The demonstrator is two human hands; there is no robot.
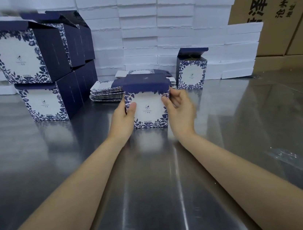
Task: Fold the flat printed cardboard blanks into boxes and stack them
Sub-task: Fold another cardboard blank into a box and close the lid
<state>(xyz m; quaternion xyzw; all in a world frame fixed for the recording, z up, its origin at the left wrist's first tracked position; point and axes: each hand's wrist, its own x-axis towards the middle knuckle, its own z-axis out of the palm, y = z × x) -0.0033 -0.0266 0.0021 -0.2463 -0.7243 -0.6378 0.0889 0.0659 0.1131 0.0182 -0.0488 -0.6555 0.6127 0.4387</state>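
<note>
A folded blue-and-white floral box [148, 107] stands on the steel table [156, 190] in the middle. My left hand [123, 118] grips its left side, thumb on the front face. My right hand [179, 107] holds its right edge with curled fingers. Behind it lies a pile of flat printed blanks [106, 92]. Finished boxes are stacked two high at the left [32, 68]. One more folded box [192, 69] stands at the right with its top flap up.
White foam blocks [155, 28] are stacked as a wall along the back of the table. Brown shipping cartons [282, 9] rise at the far right. The near part of the table holds only my forearms.
</note>
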